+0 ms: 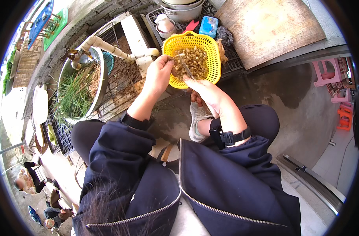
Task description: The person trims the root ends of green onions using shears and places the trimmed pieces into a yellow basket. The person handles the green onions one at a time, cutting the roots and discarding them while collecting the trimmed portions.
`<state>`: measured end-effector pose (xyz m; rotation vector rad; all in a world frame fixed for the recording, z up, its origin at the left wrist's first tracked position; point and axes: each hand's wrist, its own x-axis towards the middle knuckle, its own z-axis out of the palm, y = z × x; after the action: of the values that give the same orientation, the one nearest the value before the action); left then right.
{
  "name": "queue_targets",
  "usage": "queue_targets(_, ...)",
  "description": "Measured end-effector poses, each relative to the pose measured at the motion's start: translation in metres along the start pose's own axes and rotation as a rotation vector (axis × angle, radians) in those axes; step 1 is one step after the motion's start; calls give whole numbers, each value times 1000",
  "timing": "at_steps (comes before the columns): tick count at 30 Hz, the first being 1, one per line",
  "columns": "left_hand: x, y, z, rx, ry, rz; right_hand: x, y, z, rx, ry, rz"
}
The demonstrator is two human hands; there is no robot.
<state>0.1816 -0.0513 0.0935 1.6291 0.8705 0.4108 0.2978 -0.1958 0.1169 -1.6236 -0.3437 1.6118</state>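
Note:
A yellow perforated plastic basket (216, 63) stands in front of me, with many small brown pieces that look like snails (195, 60) in it. Over its left rim, my left hand (160, 72) pinches one small dark piece (173, 61) between thumb and fingers; it looks like another snail. My right hand (210, 96) grips a slim metal tool (187, 70), probably scissors, at the near rim. The tool's tip points up and left, close to the left fingertips. Its handle is mostly hidden by the right hand.
Left stands a large metal basin (102, 79) of green stalks, beside a tap on a pale pipe (108, 48). Behind the basket are a white jug (164, 23), a blue box (209, 26) and metal pots (183, 11). A wooden board (271, 26) lies right. Seated people (29, 180) are far left.

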Motion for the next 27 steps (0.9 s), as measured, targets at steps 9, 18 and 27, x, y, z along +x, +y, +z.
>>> queue_targets(9, 0, 3, 3, 74, -77, 24, 2, -1, 0, 6, 40, -17)
queue_targets(18, 2, -5, 3, -14, -55, -25, 10, -2, -4, 22, 147, 63)
queue_targets(27, -15, 14, -53, -370, 8, -177, 40, 13, -8, 672, -12, 66)
